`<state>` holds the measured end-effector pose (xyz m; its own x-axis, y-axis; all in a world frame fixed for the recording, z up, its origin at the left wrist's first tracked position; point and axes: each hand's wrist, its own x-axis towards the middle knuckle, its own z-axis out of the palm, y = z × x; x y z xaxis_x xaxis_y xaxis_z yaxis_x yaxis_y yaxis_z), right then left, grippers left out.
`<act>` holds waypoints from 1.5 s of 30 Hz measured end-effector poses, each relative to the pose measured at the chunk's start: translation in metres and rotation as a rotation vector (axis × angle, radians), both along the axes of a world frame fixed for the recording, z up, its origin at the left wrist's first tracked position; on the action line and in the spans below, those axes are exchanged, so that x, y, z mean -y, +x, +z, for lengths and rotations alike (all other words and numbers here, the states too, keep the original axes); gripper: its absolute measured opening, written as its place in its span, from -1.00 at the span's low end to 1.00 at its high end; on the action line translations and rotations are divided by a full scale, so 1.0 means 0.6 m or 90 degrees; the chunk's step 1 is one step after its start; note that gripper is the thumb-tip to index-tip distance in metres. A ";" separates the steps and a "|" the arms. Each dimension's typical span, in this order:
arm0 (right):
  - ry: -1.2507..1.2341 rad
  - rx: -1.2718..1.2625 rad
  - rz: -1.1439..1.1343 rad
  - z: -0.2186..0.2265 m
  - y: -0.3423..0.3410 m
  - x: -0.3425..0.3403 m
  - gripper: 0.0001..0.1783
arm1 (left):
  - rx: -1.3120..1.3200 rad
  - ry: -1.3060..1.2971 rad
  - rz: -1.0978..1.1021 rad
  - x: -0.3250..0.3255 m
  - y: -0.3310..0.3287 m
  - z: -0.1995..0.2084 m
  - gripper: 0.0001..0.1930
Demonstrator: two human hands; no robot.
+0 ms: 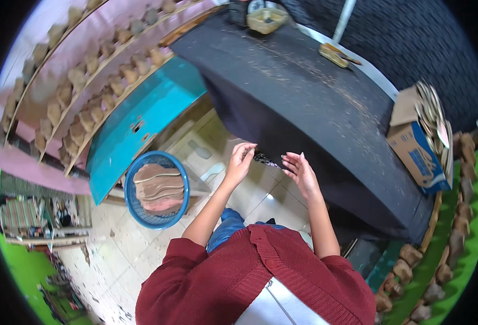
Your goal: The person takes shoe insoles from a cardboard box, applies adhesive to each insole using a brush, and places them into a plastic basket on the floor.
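Note:
My left hand (239, 164) hangs in front of me with thumb and fingers apart, nothing visible in it. Facing it, my right hand (302, 174) is raised with the fingers spread and also bare of any object. A small black-and-white patterned thing (266, 160) shows in the gap between the hands; I cannot tell what it is or how far below it lies. To the left of my left forearm stands a round blue plastic basket (130, 208) filled with stacked brown and pinkish shoe soles (160, 187).
Ahead, a black-covered table (304, 81) bears a woven basket (266, 20), a brush-like tool (336, 56) and a cardboard box (417, 154) of flat sole-shaped pieces. Shoe lasts (78, 77) line shelves on both sides. A teal panel (152, 111) stands at left over tiled floor (114, 265).

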<state>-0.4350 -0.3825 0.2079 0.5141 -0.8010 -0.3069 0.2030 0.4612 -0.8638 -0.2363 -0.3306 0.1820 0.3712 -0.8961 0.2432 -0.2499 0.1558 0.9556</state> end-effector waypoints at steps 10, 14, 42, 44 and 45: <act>-0.093 0.071 -0.197 0.082 -0.280 -0.006 -0.53 | -0.223 0.031 -0.292 0.114 -0.290 0.116 -0.76; -0.140 0.064 -0.296 0.110 -0.379 -0.009 -0.53 | -0.260 0.045 -0.396 0.149 -0.390 0.152 -0.76; -0.395 -0.017 -0.603 0.290 -0.574 0.204 -0.48 | -0.169 -0.316 -0.359 0.531 -0.682 0.307 -0.39; -0.408 -0.011 -0.602 0.294 -0.572 0.222 -0.48 | -0.262 -0.305 -0.414 0.557 -0.689 0.305 -0.40; -0.417 -0.006 -0.603 0.294 -0.574 0.230 -0.47 | -0.355 -0.290 -0.468 0.567 -0.693 0.303 -0.42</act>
